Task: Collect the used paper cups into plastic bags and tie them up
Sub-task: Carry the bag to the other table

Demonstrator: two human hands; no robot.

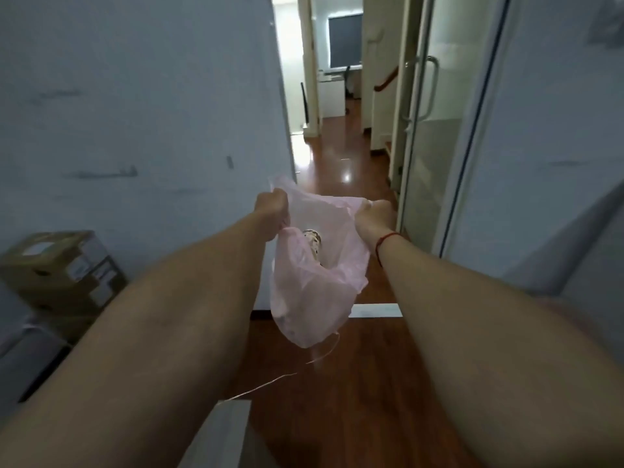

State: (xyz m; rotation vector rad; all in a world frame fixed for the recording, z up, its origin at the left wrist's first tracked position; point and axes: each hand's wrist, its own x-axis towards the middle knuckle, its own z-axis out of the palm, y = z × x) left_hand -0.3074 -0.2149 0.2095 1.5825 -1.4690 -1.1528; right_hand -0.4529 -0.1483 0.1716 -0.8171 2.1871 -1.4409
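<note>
Left grip (271, 214) and right grip (373, 219) each clench one side of the pink bag (310, 298), holding its mouth apart in mid-air.

Both grips are closed tight, fingers curled round bunched plastic at opposite edges of the rim. The bag hangs between the two forearms above the wooden floor (354, 383) and touches nothing else. One patterned cup (312, 243) shows through the open mouth, inside the bag and tilted. What lies at the bottom of the bag is too blurred to tell. A thin strand (270, 385) trails from the bag's lower end toward the camera. A red cord (385, 243) circles the right wrist. A cardboard box (57, 265) sits low at the left by the wall, well apart from the bag, and a glass door (432, 146) stands at the right.
</note>
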